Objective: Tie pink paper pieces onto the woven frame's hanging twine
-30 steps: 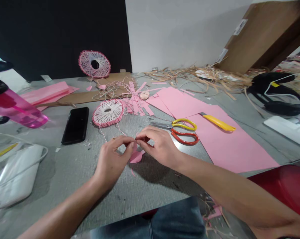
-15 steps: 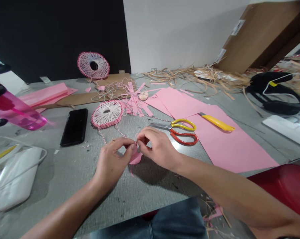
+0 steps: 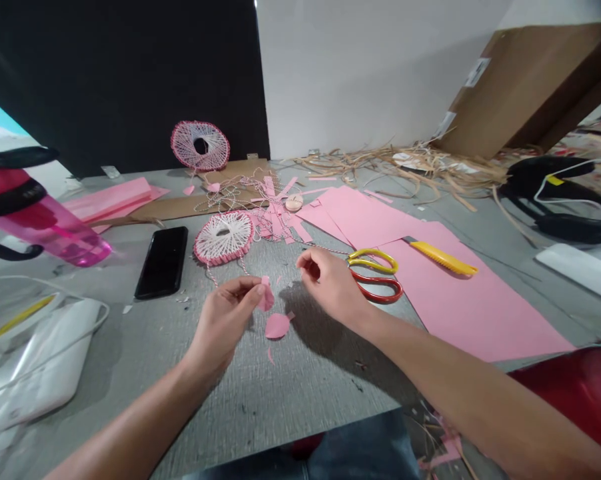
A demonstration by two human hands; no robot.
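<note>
My left hand (image 3: 224, 325) pinches a small pink paper piece (image 3: 266, 296) between thumb and fingers. My right hand (image 3: 330, 285) hangs just to the right, fingers curled, with nothing visible in them. Below them, a pink paper petal (image 3: 277, 325) lies on the grey table (image 3: 305, 400), with a tiny pink scrap (image 3: 270, 355) close by. Beyond my left hand lies a round frame (image 3: 224, 237) woven with white twine and edged in pink. Pink-and-white twine (image 3: 225, 270) trails from it towards my left hand.
Right of my hands lie red-and-yellow scissors (image 3: 375, 277), a yellow utility knife (image 3: 443, 259) and pink paper sheets (image 3: 465, 300). Left are a black phone (image 3: 161, 262) and pink bottle (image 3: 45, 230). A second woven ring (image 3: 200, 145) and raffia (image 3: 405, 163) lie farther back.
My hands have come apart. The right hand moved up and right, letting go of the pink paper. The petal now lies on the table, and the left hand keeps a small pink piece.
</note>
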